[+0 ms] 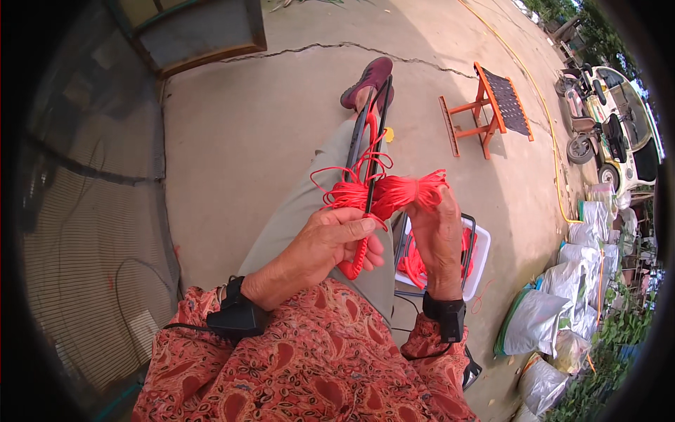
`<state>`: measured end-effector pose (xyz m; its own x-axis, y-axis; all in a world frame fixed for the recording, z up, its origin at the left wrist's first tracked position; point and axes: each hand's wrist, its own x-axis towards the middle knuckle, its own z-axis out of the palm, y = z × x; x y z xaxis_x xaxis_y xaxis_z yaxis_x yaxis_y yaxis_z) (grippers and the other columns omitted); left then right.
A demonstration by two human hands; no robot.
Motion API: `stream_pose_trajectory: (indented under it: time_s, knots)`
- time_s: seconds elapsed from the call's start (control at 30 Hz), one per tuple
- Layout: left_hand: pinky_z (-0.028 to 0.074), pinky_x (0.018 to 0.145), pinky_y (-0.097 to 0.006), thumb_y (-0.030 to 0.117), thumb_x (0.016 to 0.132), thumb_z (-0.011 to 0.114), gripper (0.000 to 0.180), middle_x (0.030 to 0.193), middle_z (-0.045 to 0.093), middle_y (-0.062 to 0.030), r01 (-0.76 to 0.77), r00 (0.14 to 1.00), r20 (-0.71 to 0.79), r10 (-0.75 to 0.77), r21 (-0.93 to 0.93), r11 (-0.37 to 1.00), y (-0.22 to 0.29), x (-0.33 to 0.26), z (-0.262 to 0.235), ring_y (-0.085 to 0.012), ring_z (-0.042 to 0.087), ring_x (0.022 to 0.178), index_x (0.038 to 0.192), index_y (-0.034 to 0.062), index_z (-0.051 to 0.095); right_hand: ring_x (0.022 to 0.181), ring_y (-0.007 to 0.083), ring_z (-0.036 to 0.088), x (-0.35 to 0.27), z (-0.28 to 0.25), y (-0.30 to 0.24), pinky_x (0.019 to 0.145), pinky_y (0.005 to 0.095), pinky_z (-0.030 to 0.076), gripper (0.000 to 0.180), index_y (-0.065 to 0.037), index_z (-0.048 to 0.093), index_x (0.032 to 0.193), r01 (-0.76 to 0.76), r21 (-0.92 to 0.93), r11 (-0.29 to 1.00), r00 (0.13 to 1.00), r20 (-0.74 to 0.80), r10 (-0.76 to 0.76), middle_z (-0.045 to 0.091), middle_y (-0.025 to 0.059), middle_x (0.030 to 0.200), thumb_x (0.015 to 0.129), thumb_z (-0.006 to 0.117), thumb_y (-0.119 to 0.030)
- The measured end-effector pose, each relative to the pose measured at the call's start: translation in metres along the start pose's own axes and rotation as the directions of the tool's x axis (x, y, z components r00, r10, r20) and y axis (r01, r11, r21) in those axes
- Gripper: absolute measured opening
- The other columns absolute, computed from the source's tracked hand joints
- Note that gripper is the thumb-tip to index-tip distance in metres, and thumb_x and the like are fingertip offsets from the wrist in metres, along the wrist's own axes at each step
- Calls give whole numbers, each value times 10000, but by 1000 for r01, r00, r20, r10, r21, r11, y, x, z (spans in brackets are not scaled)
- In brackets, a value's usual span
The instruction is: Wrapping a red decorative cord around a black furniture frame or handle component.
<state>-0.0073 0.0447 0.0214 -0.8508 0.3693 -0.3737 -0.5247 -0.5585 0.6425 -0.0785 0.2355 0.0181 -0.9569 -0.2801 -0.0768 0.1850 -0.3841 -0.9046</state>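
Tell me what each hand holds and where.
Left hand grips the red-wrapped lower end of a black frame. Right hand pinches a bundle of red cord near its top.

Bright red cord (394, 191) bunched and looped around a dark frame (371, 151) over the knee

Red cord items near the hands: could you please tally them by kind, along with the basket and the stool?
Red cord bundle held by both hands: 1
Black rod frame wrapped with cord: 1
White basket holding red cord: 1
Orange folding stool: 1
Total: 4

Outdoor concrete yard (246, 126): filled sacks (534, 320), parked scooter (619, 141).
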Motion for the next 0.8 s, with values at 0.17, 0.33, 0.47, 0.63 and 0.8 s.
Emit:
stream_pose_trajectory:
  time_s: [0.17, 0.33, 0.47, 0.63, 0.8]
  knots:
    - [548, 666, -351, 237, 959, 545, 324, 861, 641, -142, 9, 1000, 10, -8, -45, 999, 1, -1, -4, -265, 670, 765, 1126, -42, 542, 1128, 225, 533, 1, 22, 16, 1003, 402, 400, 583, -18, 477, 1248, 31, 315, 949, 991, 113, -70, 561, 132, 1200, 836, 728, -346]
    - [543, 643, -354, 245, 956, 552, 306, 854, 633, -140, 2, 999, 49, 2, -91, 996, -1, -1, -7, -259, 661, 734, 1089, -31, 546, 1107, 207, 532, -3, 32, 16, 982, 377, 405, 500, -31, 542, 1198, -23, -9, 1000, 997, 80, 24, 561, 116, 1192, 808, 771, -243]
    - [539, 635, -356, 245, 959, 550, 287, 850, 632, -138, 13, 997, 80, 0, -158, 987, -3, 2, -7, -257, 657, 725, 1065, -22, 548, 999, 178, 563, 11, 29, 13, 918, 354, 430, 180, -41, 609, 968, 231, -199, 952, 971, -9, -238, 611, 94, 1052, 901, 641, -205]
    - [529, 618, -356, 232, 965, 540, 261, 839, 624, -133, 19, 999, 53, -10, -189, 982, -3, -5, -17, -252, 649, 719, 1075, -4, 542, 684, 145, 553, 16, 0, -38, 709, 323, 488, 158, -67, 521, 920, 43, 635, 772, 991, 73, -115, 547, 33, 770, 946, 518, -223]
    - [525, 611, -350, 223, 963, 542, 282, 829, 614, -127, -4, 997, 78, 21, -210, 978, 0, -4, -14, -245, 638, 704, 1129, -3, 513, 394, 87, 368, -37, -39, -60, 400, 262, 361, 126, -33, 498, 886, -91, 152, 984, 982, 176, 64, 370, -24, 518, 848, 583, -118]
